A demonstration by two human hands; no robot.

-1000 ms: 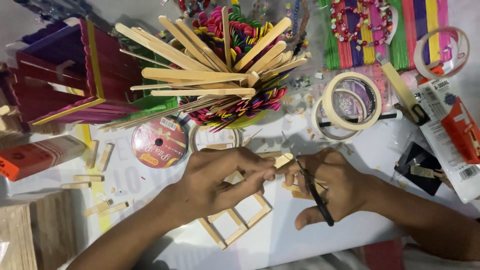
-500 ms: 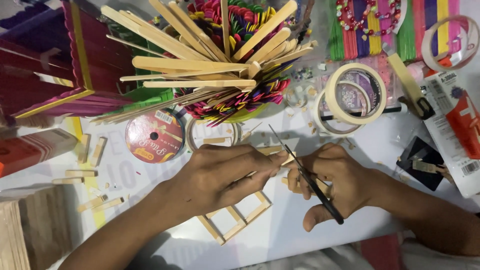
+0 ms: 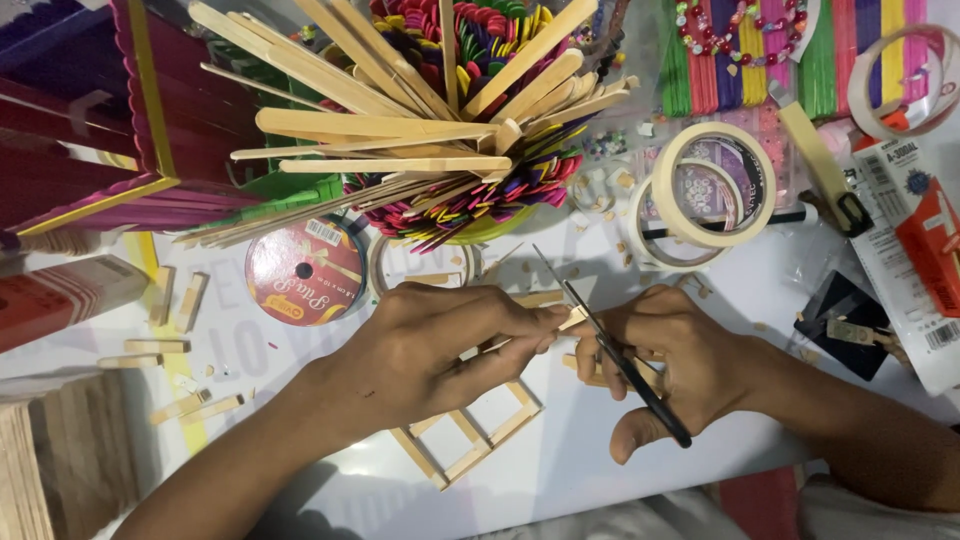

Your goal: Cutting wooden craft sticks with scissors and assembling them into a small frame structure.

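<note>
White tabletop [image 3: 620,470] serves as the work surface, above which a short wooden stick piece [image 3: 573,318] is pinched by the closed fingertips of the left hand [image 3: 440,345]. Black scissors [image 3: 610,345] are gripped by the right hand [image 3: 670,365], blades apparently parted at the stick's end. A small stick frame [image 3: 470,440] lies beneath the hands, with masking tape rolls [image 3: 700,190] and a tub of craft sticks [image 3: 440,130] located beyond.

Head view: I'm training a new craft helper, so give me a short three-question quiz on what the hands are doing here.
1. True or false: the right hand holds scissors.
2. What do the left hand's fingers pinch?
A. masking tape roll
B. small wooden stick piece
C. red ribbon spool
3. What lies on the table under the left hand?

Key
1. True.
2. B, the small wooden stick piece, at the scissor blades.
3. A stick frame of square cells.
</note>
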